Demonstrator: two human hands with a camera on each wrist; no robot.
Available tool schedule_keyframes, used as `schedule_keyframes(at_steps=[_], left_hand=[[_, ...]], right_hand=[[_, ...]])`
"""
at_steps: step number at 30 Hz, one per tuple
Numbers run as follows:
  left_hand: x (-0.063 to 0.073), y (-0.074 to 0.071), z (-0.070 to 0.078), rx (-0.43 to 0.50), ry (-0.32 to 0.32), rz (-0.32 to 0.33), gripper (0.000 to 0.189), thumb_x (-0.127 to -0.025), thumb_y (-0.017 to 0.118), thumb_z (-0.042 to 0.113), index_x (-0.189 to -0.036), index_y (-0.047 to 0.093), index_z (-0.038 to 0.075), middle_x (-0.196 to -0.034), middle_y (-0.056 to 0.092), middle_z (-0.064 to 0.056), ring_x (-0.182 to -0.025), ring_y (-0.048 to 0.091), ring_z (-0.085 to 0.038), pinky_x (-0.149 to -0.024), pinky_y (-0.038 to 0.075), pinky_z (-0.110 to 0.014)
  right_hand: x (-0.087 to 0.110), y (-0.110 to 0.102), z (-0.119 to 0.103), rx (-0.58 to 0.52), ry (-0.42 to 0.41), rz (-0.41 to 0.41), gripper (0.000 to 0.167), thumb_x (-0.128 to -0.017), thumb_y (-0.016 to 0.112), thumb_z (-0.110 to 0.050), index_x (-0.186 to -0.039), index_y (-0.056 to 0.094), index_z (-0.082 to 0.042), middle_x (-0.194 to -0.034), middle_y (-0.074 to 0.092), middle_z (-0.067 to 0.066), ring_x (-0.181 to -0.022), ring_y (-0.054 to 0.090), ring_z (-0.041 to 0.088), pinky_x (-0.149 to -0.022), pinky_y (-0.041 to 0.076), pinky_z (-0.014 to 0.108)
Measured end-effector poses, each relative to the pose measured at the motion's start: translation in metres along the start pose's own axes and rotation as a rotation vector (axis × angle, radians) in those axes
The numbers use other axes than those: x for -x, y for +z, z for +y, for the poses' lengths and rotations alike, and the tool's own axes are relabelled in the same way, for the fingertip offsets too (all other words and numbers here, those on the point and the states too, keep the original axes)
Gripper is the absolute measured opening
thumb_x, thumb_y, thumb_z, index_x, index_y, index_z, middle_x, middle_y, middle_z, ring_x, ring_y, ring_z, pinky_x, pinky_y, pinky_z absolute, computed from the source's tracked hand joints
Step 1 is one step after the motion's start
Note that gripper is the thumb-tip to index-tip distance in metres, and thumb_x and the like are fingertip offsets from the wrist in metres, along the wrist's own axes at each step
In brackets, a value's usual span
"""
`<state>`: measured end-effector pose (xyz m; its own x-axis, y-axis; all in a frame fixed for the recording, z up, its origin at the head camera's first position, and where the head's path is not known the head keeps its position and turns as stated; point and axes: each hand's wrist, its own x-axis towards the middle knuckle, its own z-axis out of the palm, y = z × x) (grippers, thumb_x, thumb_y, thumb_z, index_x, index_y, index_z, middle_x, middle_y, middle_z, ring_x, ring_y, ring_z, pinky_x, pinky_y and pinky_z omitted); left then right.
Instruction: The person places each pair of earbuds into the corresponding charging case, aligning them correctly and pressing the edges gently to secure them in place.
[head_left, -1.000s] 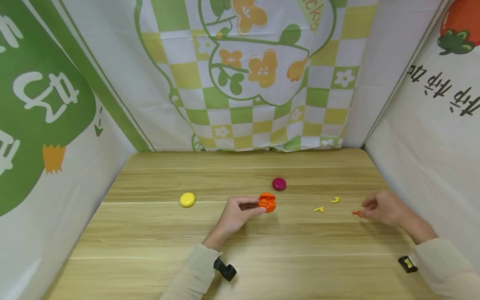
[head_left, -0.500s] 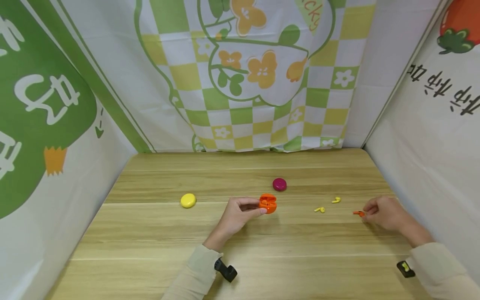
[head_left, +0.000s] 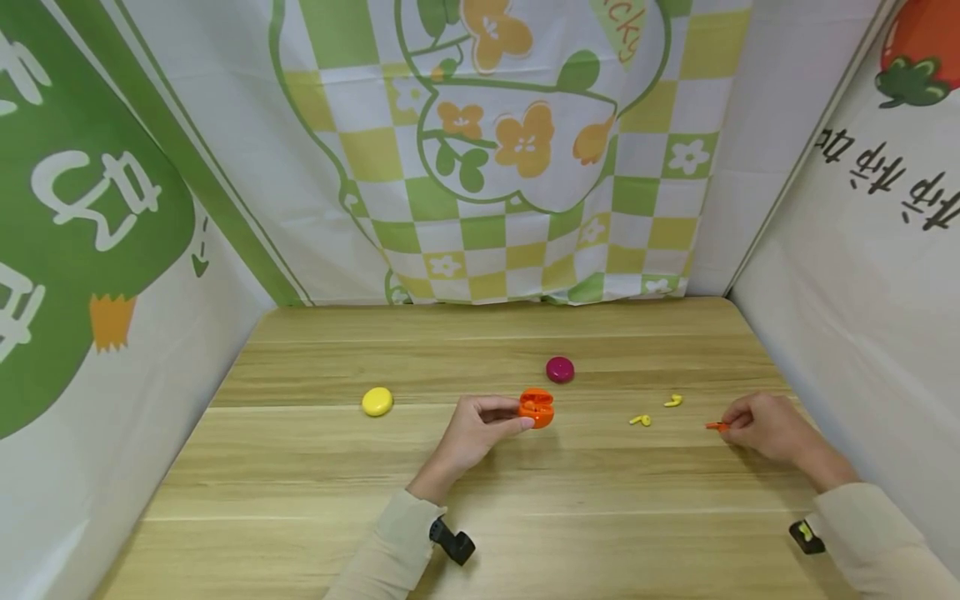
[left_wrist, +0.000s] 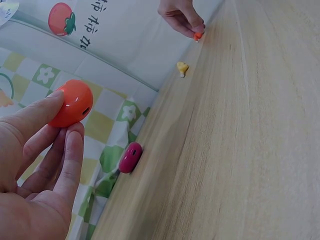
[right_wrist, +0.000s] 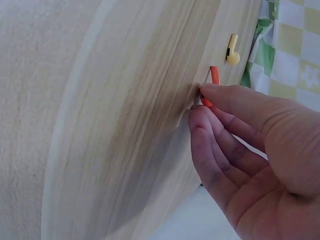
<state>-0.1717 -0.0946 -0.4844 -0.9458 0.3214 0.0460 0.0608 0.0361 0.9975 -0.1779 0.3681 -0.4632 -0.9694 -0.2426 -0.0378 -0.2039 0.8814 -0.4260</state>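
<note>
My left hand (head_left: 468, 433) holds an orange earbud case (head_left: 536, 412) between thumb and fingers, its lid up. In the left wrist view the case (left_wrist: 74, 102) shows its rounded shell with a small dark port. Over on the right, my right hand (head_left: 772, 429) pinches an orange earbud (head_left: 712, 426) by its head end, close to the tabletop. The earbud's stem (right_wrist: 215, 75) sticks out past the thumb in the right wrist view; fingertips cover the rest. Two yellow earbuds, one nearer (head_left: 641, 420) and one farther (head_left: 673, 401), lie between the hands.
A closed magenta case (head_left: 559, 369) sits just behind the orange one. Farther left is a closed yellow case (head_left: 377, 402). The wooden table (head_left: 570, 533) meets printed curtains at the back and both sides. Black wrist mounts (head_left: 452, 542) hang at the sleeves.
My right wrist has shifted slightly left, and the orange earbud has turned a little between the fingertips. The left hand keeps the orange case in nearly the same place.
</note>
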Motion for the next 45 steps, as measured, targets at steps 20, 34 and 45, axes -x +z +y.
schedule_keyframes(at_steps=[20, 34, 45], left_hand=[[0.0, 0.001, 0.0, -0.01, -0.004, -0.005, 0.029, -0.092, 0.083, 0.009, -0.118, 0.078, -0.004, -0.118, 0.078, -0.023, -0.092, 0.074, -0.008, -0.081, 0.062, -0.019], [0.0, 0.003, 0.002, -0.019, -0.012, -0.012, 0.032, -0.092, 0.083, 0.012, -0.12, 0.078, -0.002, -0.121, 0.077, -0.022, -0.094, 0.075, -0.009, -0.082, 0.062, -0.02], [0.002, 0.004, 0.004, -0.02, -0.035, -0.01, 0.032, -0.092, 0.083, 0.011, -0.121, 0.078, -0.001, -0.124, 0.076, -0.02, -0.097, 0.075, -0.01, -0.083, 0.062, -0.02]], right_hand=[[-0.005, -0.001, -0.001, -0.018, -0.087, -0.006, 0.01, -0.081, 0.085, -0.003, -0.089, 0.079, -0.002, -0.08, 0.075, -0.001, -0.07, 0.06, -0.002, -0.061, 0.053, 0.021], [-0.018, -0.028, -0.023, 0.016, -0.255, -0.051, 0.011, -0.085, 0.083, -0.002, -0.096, 0.081, -0.001, -0.084, 0.079, -0.001, -0.073, 0.066, -0.003, -0.064, 0.059, 0.02], [-0.033, -0.052, -0.063, 0.053, -0.421, -0.063, 0.01, -0.085, 0.085, -0.002, -0.091, 0.081, -0.009, -0.082, 0.077, -0.006, -0.072, 0.066, -0.003, -0.062, 0.059, 0.02]])
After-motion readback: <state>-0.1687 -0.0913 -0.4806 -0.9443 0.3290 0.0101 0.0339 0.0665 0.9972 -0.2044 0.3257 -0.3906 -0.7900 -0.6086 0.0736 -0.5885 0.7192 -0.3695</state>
